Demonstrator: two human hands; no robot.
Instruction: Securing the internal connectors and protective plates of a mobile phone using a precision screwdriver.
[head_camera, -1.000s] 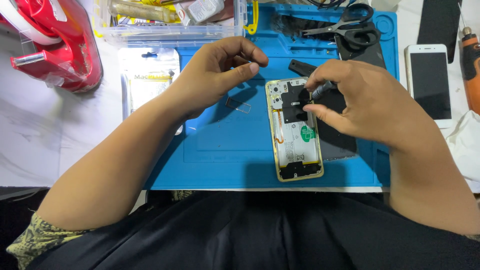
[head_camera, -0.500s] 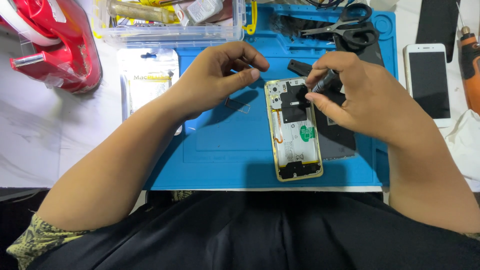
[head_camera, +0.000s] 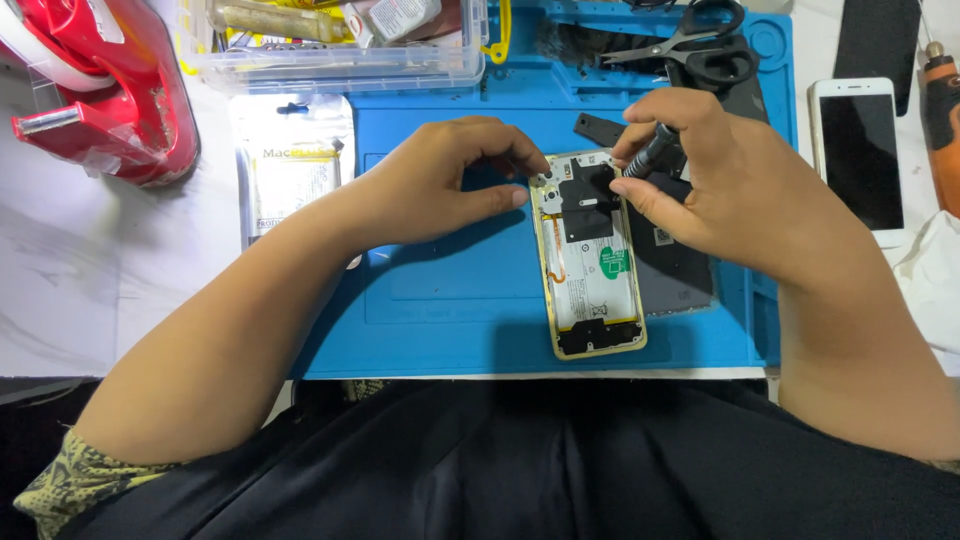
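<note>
opened phone (head_camera: 590, 265) on mat (head_camera: 450, 300); scissors (head_camera: 700, 45) behind it, second phone (head_camera: 860, 160) right, plastic box (head_camera: 340, 45) behind-left.

Tool tip (head_camera: 612, 172) (under right hand (head_camera: 725, 190)) hidden

1. My hands: 2, left hand (head_camera: 440, 185) & right hand (head_camera: 715, 185), both on the mat.
2. Opened phones w/ back off: 1, gold-rimmed opened phone (head_camera: 588, 262).
3. Whole phones: 1 white phone (head_camera: 853, 160), screen dark, off the mat on the right.
4. Screwdrivers: 1 black screwdriver (head_camera: 652, 152), pinched in my right fingers.
5. Scissors: 1 pair, black scissors (head_camera: 700, 45).
6. Blue mats: 1 blue mat (head_camera: 450, 300).
7. Clear plastic boxes: 1 clear box (head_camera: 340, 45).
8. Foil pouches: 1 foil pouch (head_camera: 290, 165).
9. Red tape dispensers: 1 red dispenser (head_camera: 95, 85).
</note>
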